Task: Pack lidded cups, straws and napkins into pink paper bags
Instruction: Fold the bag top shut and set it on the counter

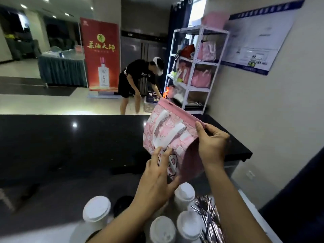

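I hold a flat, folded pink paper bag (168,132) with white handles above the black counter (70,146), tilted to the right. My right hand (210,142) pinches its upper right edge. My left hand (156,179) grips its lower part, fingers spread over the printed face. Below my arms stand several white lidded cups (96,210) near the front edge. A pile of wrapped straws (208,216) in shiny sleeves lies to the right of the cups. No napkins show.
A person in black bends over a crate on the floor beyond the counter. A white shelf rack (194,67) with more pink bags stands by the right wall. A red banner (101,55) and a skirted table stand further back.
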Available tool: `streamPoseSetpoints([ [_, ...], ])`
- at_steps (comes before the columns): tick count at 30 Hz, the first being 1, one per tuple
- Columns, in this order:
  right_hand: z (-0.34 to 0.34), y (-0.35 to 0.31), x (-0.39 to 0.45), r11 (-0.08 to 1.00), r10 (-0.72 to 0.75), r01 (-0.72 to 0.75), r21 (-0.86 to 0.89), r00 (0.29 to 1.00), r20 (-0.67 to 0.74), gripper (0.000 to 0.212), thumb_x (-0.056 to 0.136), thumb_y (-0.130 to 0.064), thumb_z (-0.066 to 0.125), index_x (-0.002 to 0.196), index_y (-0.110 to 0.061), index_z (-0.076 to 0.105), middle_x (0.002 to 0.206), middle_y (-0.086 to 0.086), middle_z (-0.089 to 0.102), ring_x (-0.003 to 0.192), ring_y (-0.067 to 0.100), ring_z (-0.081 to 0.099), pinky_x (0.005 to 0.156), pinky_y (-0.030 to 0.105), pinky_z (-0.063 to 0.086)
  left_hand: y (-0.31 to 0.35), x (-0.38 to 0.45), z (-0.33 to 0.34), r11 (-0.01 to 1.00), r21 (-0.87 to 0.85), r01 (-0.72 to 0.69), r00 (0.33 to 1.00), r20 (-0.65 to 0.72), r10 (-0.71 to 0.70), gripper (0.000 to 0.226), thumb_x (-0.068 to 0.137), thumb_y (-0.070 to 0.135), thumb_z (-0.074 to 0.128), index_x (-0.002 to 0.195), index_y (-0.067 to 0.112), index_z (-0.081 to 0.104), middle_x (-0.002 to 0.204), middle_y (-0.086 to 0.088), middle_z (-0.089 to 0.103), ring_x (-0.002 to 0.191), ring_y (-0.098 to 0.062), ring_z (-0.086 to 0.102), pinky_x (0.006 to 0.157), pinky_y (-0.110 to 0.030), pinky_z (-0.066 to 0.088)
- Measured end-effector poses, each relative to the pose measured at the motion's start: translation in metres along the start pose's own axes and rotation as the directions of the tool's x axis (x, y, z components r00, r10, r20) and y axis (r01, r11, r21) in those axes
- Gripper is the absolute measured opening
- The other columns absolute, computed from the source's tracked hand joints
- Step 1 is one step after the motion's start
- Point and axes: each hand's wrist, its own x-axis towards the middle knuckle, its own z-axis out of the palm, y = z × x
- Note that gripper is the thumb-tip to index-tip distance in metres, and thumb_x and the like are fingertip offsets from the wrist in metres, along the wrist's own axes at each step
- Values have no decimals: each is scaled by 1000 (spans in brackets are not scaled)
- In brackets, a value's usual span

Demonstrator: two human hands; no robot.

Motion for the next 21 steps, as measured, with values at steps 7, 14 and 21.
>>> streamPoseSetpoints([
  [7,-46,62,64,994,65,-65,-85,998,-2,22,90,-36,72,99,-17,80,85,-8,74,78,4,68,71,10,49,31,75,98,991,-134,27,998,62,-19,85,89,30,67,154,40,14,161,16,3,143,-23,36,104,-37,48],
  [14,-78,140,115,987,64,-59,-150,998,26,33,92,-27,50,113,-16,74,103,-5,60,93,17,61,81,7,40,46,155,167,988,-150,47,996,76,-36,85,90,19,65,158,35,15,166,9,6,151,-18,21,110,-35,41],
  [21,-90,218,159,941,128,-109,-321,991,39,41,90,-14,61,131,-19,61,120,7,64,111,30,58,99,40,46,49,231,218,982,-182,50,987,157,-21,80,92,15,63,157,34,19,163,12,19,149,-13,24,115,-39,35],
])
